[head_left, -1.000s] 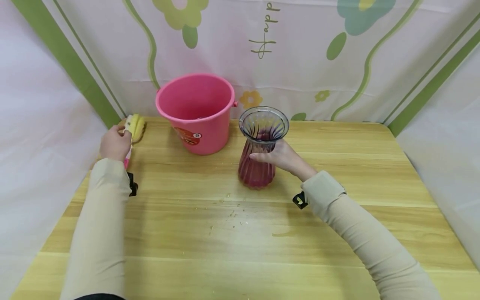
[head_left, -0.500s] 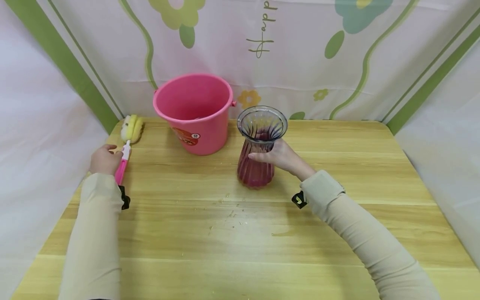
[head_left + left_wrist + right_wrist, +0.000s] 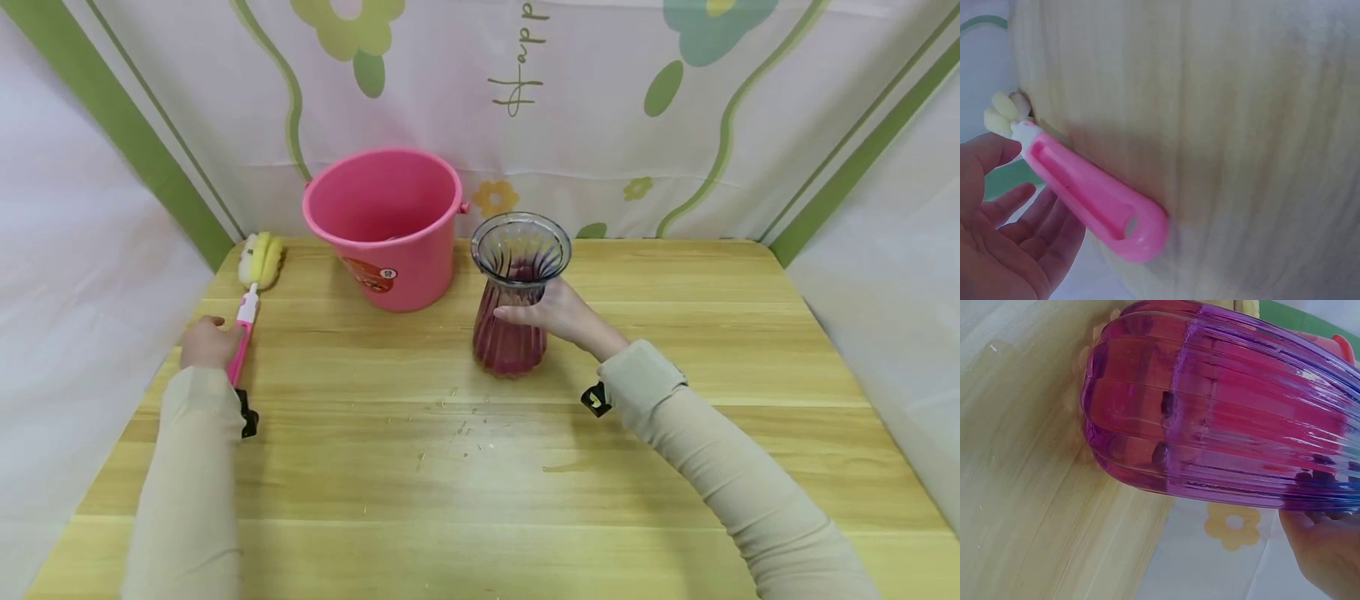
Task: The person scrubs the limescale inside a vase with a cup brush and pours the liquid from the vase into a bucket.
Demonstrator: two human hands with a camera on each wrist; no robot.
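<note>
Your hands: left at the brush handle, right on the vase.
Your left hand (image 3: 1004,231) lies open-palmed, fingers relaxed, beside the pink-handled sponge brush (image 3: 243,321) at the table (image 3: 675,467) edge's left. Your right hand (image 3: 558,312) wraps the neck of the ribbed purple glass vase (image 3: 513,304), upright beside the pink bucket (image 3: 386,225).

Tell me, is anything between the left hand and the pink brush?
Nothing visible. The left hand lies open right beside the brush's pink handle on the table, fingers not curled round it.
</note>
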